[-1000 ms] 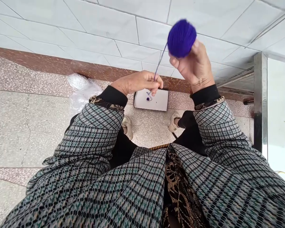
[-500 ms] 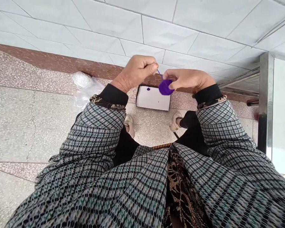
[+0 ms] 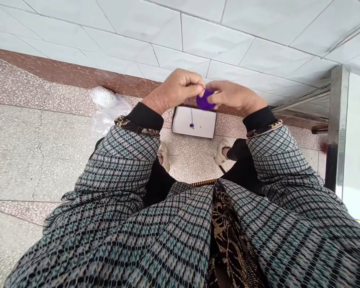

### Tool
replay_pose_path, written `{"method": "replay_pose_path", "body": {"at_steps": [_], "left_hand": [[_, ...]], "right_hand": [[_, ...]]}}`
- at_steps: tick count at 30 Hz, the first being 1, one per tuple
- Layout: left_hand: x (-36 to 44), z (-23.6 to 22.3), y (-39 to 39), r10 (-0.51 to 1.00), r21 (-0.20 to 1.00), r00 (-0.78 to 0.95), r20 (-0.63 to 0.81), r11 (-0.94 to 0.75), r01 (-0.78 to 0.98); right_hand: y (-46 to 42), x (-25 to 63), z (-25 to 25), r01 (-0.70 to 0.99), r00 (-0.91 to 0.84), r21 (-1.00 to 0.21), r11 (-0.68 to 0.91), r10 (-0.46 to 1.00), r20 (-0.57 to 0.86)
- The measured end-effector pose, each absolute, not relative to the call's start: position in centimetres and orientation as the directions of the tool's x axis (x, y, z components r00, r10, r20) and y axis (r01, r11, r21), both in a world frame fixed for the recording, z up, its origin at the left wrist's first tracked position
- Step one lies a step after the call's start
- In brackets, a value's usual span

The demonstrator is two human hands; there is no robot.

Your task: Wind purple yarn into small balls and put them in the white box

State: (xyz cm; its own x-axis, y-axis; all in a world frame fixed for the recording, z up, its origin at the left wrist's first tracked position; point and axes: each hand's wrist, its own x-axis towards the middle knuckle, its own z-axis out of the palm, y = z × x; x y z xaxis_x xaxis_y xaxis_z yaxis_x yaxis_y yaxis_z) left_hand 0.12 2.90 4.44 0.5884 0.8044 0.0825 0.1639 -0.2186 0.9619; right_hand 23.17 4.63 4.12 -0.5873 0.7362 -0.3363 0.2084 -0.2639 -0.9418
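Observation:
A ball of purple yarn (image 3: 205, 100) is gripped in the fingers of my right hand (image 3: 235, 95), which is slightly blurred. Right beside it, my left hand (image 3: 183, 88) is closed, thumb pressed to the forefinger. The yarn strand runs into that pinch, though most of it is hidden by the fingers. Below the hands, a shallow white box (image 3: 181, 122) with a dark rim lies on the floor. In it sits a small dark purple clump of yarn (image 3: 191, 126), from which a thin strand leads up toward my hands.
White yarn (image 3: 102, 97) lies on the floor at the left, partly in a clear plastic bag (image 3: 111, 116). A tiled wall (image 3: 156, 36) rises ahead. At the right stands a metal-framed post (image 3: 337, 128). My shoes (image 3: 222, 153) flank the box.
My right hand has brought the purple yarn ball up and left, close against my left hand. The clump in the box has shifted toward me.

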Motion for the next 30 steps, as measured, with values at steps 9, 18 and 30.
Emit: {"method": "replay_pose_path", "body": {"at_steps": [9,18,30], "left_hand": [[0.1,3.6,3.6,0.862,0.914,0.498,-0.096,-0.122,0.388],[-0.8,5.2,3.0,0.787,0.964,0.610,0.092,-0.223,0.142],[-0.2,5.2,2.4,0.671,0.962,0.741,-0.009,-0.197,0.190]], "right_hand": [[3.6,21.7,8.9,-0.332,-0.192,-0.910,-0.247,0.963,-0.191],[2.9,20.6,6.8,0.421,-0.311,-0.856,-0.301,0.838,-0.448],[5.0,21.8,6.2,0.062,-0.147,-0.992,-0.111,0.982,-0.119]]}}
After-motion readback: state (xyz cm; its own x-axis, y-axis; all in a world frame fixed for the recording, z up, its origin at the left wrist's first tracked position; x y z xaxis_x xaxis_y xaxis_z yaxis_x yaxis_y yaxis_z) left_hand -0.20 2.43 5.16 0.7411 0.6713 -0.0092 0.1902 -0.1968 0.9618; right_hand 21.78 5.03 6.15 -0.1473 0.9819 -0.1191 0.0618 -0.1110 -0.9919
